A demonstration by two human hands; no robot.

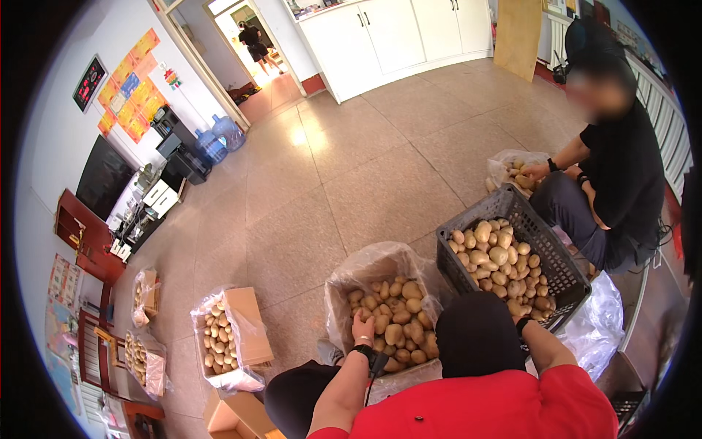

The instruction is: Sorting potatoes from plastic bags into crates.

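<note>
Potatoes (403, 318) fill much of a cardboard box lined with clear plastic (378, 255) in front of me. My left hand (363, 328) rests at the left part of this box, against the potatoes; whether it grips one cannot be told. To the right stands a black perforated plastic crate (559, 269), heaped with potatoes (498, 255) on its left side. My right hand (518, 317) reaches to the potatoes at the crate's near edge, partly hidden by my dark-clothed knee, so its grasp is unclear.
A co-worker (620, 164) crouches at the right, hands at a plastic bag of potatoes (518, 164). Plastic-lined boxes of potatoes (219, 340) stand at the left, near an open cardboard box (241, 414). Clear plastic (595, 324) lies right of the crate. Another person (253, 41) stands beyond the doorway.
</note>
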